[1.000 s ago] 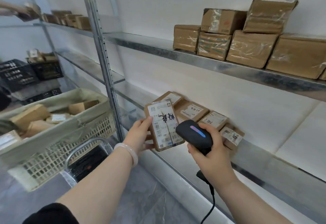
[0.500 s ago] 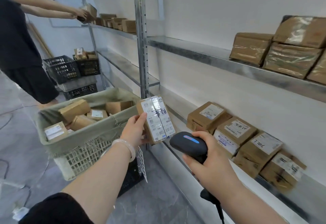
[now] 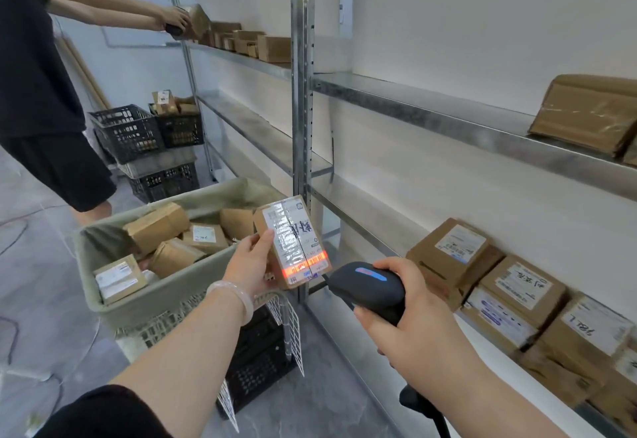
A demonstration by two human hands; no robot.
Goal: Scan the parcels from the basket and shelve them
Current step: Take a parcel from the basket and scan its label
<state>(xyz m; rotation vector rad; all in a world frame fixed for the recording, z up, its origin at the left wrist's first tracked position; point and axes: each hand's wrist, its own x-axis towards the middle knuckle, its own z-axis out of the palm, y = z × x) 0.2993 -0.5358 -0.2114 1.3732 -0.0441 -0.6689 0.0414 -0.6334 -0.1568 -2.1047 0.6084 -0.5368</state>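
My left hand grips a small cardboard parcel upright, its white label facing me. A red scan line glows across the label's lower end. My right hand holds a black barcode scanner just right of the parcel, its nose aimed at the label. To the left, the lined basket holds several brown parcels. Several labelled parcels lie in a row on the lower shelf at right.
A metal shelf upright stands just behind the held parcel. Another person at the left reaches to a far upper shelf with a parcel. Black crates are stacked behind the basket. A taped parcel sits on the upper shelf at right.
The view has swung left, showing more of the basket and the other person. The parcel and scanner stay together in my hands, and a red scan line now lights the label.
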